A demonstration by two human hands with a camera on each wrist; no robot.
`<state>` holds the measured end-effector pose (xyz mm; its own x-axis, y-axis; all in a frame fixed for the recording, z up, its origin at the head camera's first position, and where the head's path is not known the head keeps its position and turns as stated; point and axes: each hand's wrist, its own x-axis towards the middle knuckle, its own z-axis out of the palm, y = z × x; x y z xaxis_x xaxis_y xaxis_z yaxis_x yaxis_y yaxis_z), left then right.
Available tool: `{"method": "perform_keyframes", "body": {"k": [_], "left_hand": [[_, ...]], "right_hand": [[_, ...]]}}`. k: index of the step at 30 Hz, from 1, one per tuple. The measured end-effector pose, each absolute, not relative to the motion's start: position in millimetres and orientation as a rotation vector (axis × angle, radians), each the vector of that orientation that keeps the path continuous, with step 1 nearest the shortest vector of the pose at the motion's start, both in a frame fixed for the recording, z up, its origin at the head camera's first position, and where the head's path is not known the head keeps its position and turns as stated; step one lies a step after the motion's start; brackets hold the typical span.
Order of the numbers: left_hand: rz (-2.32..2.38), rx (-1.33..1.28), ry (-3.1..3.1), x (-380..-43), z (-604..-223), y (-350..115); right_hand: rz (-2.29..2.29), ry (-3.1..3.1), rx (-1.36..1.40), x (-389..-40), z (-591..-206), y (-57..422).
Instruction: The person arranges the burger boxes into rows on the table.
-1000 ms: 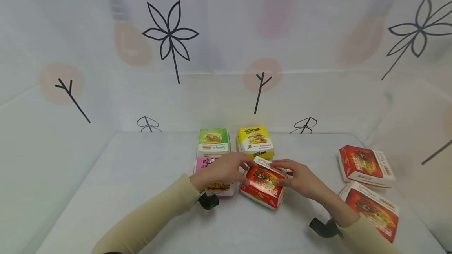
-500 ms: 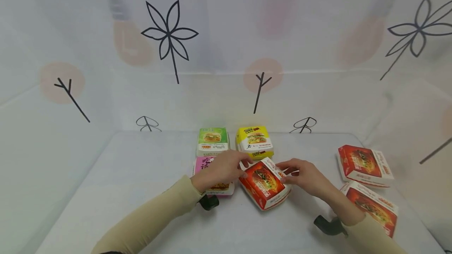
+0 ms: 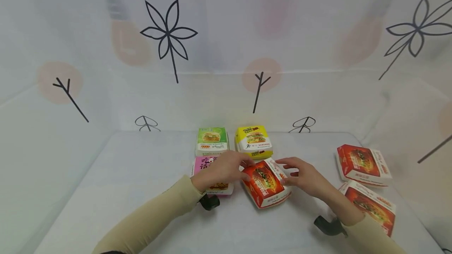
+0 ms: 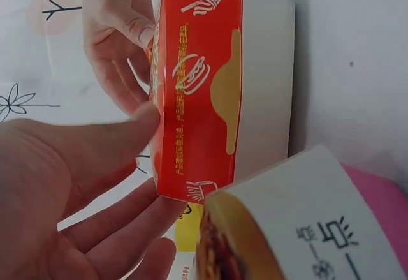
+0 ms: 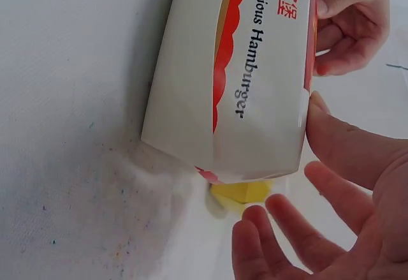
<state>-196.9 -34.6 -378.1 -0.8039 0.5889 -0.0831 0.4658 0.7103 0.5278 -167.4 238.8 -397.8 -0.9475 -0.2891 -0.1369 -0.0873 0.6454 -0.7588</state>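
Note:
A red and white hamburger box (image 3: pixel 265 181) lies turned at an angle on the table between my two hands. My left hand (image 3: pixel 229 166) is at its left edge; in the left wrist view the thumb (image 4: pixel 137 127) touches the top edge and the fingers reach past the far corner. On the other side my right hand (image 3: pixel 301 176) has its thumb (image 5: pixel 341 143) at the box's upper edge, its fingers spread apart beyond the end. Partly behind my left hand and forearm sits a pink burger box (image 3: pixel 220 189).
Behind the hands stand a green burger box (image 3: pixel 212 138) and a yellow burger box (image 3: pixel 254 141), side by side. Two more red burger boxes, a rear one (image 3: pixel 361 162) and a front one (image 3: pixel 370 205), lie at the right, the front one near my right forearm. A patterned white cloth (image 3: pixel 212 101) closes the back.
The red box between my hands has turned clockwise in the head view, its white strip moving from the far side toward the right. My right hand shifted slightly; the left stayed nearly in place.

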Motion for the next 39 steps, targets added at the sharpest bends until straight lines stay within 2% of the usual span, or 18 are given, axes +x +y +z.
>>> {"method": "perform_keyframes", "body": {"k": [24, 39], "left_hand": [[0.590, 0.956, 2.620, -186.8, -380.4, -25.7], [0.647, 0.892, 2.636, -187.5, -377.7, -33.7]], "right_hand": [[-1.188, 2.546, -0.534, -172.0, -404.1, 242.0], [-1.104, 2.612, -0.479, -168.4, -399.9, 246.8]]}}
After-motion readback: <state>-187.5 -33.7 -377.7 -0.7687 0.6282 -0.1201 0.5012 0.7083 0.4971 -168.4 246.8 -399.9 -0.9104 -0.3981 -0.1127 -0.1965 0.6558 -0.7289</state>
